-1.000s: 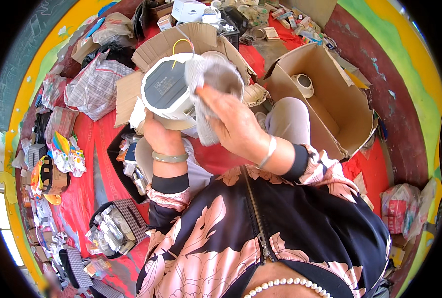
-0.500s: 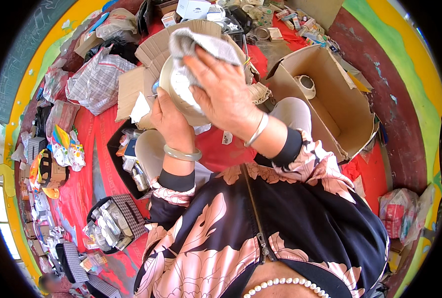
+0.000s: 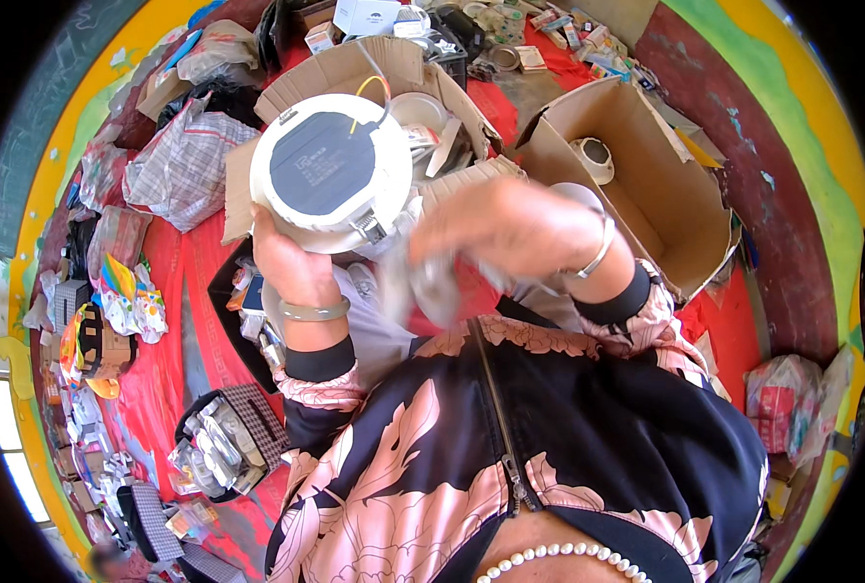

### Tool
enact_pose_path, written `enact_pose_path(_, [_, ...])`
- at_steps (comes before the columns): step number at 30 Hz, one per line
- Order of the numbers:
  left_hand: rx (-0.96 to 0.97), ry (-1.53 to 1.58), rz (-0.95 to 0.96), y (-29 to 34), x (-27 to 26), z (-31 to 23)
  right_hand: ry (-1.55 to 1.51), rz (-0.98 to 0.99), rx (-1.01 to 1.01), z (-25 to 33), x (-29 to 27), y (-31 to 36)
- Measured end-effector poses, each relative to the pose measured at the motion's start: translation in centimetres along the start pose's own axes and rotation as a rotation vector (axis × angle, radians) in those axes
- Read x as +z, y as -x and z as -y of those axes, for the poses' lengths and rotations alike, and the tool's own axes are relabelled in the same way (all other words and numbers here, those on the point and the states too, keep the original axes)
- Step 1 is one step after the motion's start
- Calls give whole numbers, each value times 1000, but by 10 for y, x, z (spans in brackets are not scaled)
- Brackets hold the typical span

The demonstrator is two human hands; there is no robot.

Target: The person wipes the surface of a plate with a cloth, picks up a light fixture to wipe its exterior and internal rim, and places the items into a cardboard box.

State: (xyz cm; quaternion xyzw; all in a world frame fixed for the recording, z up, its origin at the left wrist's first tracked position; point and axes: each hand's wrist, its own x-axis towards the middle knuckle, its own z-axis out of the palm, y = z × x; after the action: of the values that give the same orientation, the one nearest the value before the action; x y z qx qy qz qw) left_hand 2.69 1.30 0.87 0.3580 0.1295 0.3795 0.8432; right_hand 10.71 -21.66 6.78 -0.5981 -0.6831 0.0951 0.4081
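A round white recessed downlight [image 3: 393,155] is tilted so its back faces me, showing a dark grey plate, a metal spring clip and thin yellow and red wires. My left hand [image 3: 294,264] grips its lower left rim, thumb up along the edge. To the right, my right hand [image 3: 510,231] is smeared by motion, apart from the light, closed on a grey cloth [image 3: 430,284] that hangs below the fingers. Right behind the downlight stands an open cardboard box [image 3: 359,66] with more light fittings and loose parts inside.
A second open cardboard box [image 3: 680,199] on the right holds one round white fitting [image 3: 595,160]. By my left knee is a black box [image 3: 230,309] of small items. Farther left are a checked bin [image 3: 255,428] and a plaid bag [image 3: 194,165]. Red sheeting [image 3: 165,360] covers the floor.
The downlight has turned from its front to its back and moved slightly left. My right hand has come off it with the cloth, down and to the right.
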Motion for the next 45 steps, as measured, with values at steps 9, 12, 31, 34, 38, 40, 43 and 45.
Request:
enact_pose_path(9, [-186,151,192,-4,-4,8,223,-414,-194,-18,45,-6])
enact_pose_path(12, [-131,145,127,-9,-7,-4,-194,-99,-94,-43,45,22])
enact_pose_path(31, [421,-887,336,6,-17,29,-771,-836,466,-21,39,-19])
enact_pose_path(34, [95,-480,43,17,-12,25,-909,-998,515,-34,36,-16])
enact_pose_path(38, [174,-716,221,49,8,8,-169,-1025,452,-50,47,-16])
enact_pose_path(40, [-43,-410,391,60,21,14,223,-892,420,-40,52,-20])
enact_pose_path(43, [-190,-223,550,63,29,17,787,-661,101,-32,69,-26])
enact_pose_path(45, [-190,-118,500,61,17,25,849,-563,77,-17,75,-28])
